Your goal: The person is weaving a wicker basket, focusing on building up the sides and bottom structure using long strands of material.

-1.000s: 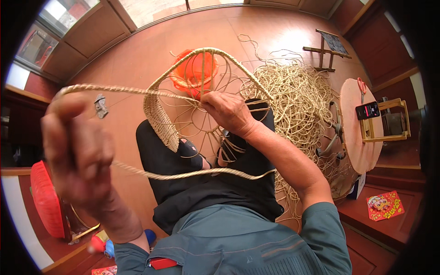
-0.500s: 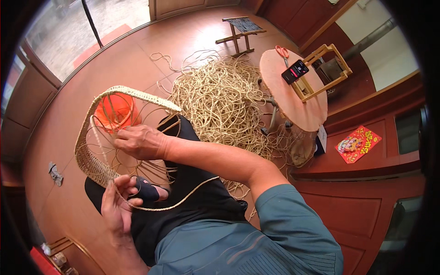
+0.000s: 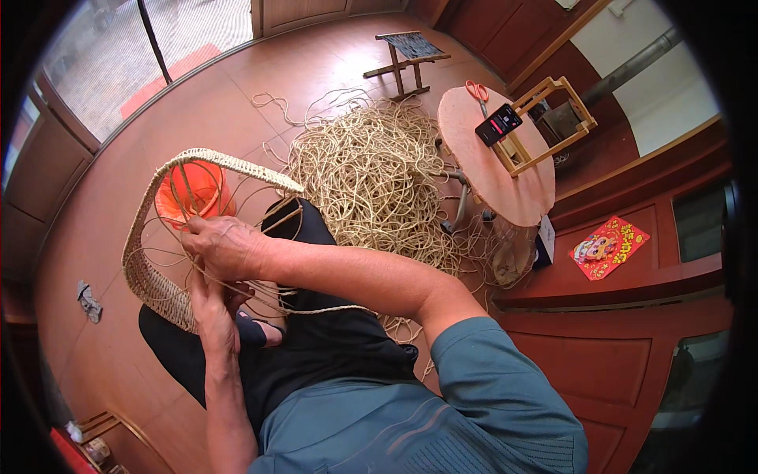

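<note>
A half-woven basket wall (image 3: 148,278) of pale straw rope curves over my lap, with bare thin ribs inside the curve. My right hand (image 3: 225,246) is closed at the ribs inside the curve, its fingertips pinched together beside a rib. Just below it, my left hand (image 3: 212,312) reaches up so that the two hands meet. A length of straw rope (image 3: 339,309) crosses my dark trousers and runs into my left hand. The right hand partly hides the left fingertips. What the right fingertips pinch looks like the rope's working end.
A large heap of loose straw rope (image 3: 371,174) lies on the tiled floor ahead. Behind the basket wall stands an orange-red bucket (image 3: 186,188). A round table (image 3: 466,130) at the right holds scissors (image 3: 477,91), a phone (image 3: 497,125) and a wooden frame (image 3: 545,162). A folding stool (image 3: 409,49) stands farther back.
My left hand has moved up to meet the right hand, and its spread fingers have closed. The rope across my lap is pulled straighter. The right hand has shifted slightly left.
</note>
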